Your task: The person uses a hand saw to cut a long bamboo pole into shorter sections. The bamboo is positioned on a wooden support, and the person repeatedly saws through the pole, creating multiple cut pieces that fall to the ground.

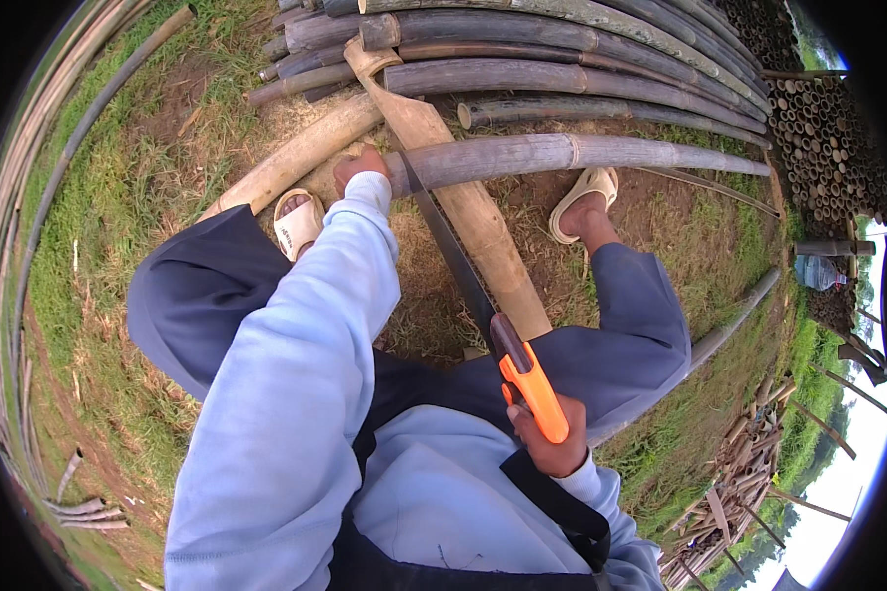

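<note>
Right hand [552, 438] fingers grip the orange-handled saw [508, 345] across the bamboo pole [581, 153], left hand [360, 165] pressing it, stacked poles [562, 59] behind.

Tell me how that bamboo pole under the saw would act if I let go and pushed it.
The bamboo pole is round and smooth, so it would probably roll; the left hand pins its end now. It looks stiff, thick and long, so likely heavy to lift by one end. It lies across a pale log, so it may pivot or slide there while the saw bites.

One orange-handled hand saw [522, 374], two beige slip-on sandals [298, 223] [583, 197], two bare hands [360, 164] [550, 438] and one clear plastic water bottle [820, 273] are counted; the stacked dark bamboo poles [562, 74] cannot be counted exactly.
</note>
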The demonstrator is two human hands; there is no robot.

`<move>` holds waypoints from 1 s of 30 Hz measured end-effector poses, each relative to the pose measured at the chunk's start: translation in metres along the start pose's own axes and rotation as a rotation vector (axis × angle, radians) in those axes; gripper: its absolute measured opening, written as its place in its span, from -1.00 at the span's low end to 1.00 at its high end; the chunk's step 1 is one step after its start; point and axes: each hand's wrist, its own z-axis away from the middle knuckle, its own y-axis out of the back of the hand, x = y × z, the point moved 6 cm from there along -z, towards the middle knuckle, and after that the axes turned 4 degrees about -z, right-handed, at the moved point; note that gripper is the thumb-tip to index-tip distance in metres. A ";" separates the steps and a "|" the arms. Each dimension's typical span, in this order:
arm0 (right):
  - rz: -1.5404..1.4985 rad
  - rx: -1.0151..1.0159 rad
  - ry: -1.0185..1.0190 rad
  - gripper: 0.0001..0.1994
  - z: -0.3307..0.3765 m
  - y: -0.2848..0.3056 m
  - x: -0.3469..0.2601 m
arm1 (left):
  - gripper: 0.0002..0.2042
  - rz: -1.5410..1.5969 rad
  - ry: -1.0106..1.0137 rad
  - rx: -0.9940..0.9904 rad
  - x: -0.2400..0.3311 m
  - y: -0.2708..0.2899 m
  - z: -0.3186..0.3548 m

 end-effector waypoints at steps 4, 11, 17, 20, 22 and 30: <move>-0.071 -0.024 -0.052 -0.86 -0.077 -0.019 0.017 | -0.55 -0.036 0.001 -0.050 -0.006 0.007 0.005; -0.078 0.079 0.108 -0.79 -0.129 -0.062 0.036 | -0.58 0.017 -0.068 -0.053 0.013 -0.012 -0.018; -0.022 0.005 -0.025 -0.83 -0.013 -0.001 0.005 | -0.50 0.016 0.022 0.014 0.000 0.004 0.002; -0.035 -0.025 0.032 -0.85 -0.060 -0.018 0.016 | -0.55 -0.042 0.010 -0.025 -0.013 0.005 0.007; -0.105 -0.033 0.062 -0.83 -0.142 -0.043 0.023 | -0.58 -0.015 -0.025 -0.029 0.004 0.003 -0.001; -0.088 0.037 0.078 -0.84 -0.064 -0.035 0.029 | -0.52 0.055 0.054 -0.031 0.007 0.009 0.004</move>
